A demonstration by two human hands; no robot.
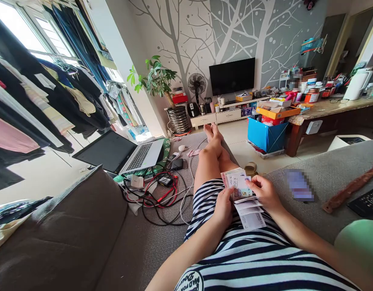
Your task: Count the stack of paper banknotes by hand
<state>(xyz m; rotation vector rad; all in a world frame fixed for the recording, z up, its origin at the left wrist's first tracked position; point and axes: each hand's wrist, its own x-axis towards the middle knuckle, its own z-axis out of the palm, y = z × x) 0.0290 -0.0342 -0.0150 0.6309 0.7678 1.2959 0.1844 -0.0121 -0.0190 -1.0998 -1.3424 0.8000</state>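
Observation:
A fanned bundle of banknotes is held above my lap, over the striped clothing. My left hand grips the bundle from its left side, thumb pressed on the front note, which shows a 5. From the right, my right hand pinches the upper right part of that note between thumb and fingers. Paler notes hang fanned out below the two hands. Reddish notes show at the upper left behind the front one. Fingers behind the bundle are hidden.
Left of my legs, the sofa bears an open laptop and tangled cables. To the right lie a blurred phone-like object, a brown stick-like object and a remote control. Beyond stand a blue box and a cluttered table.

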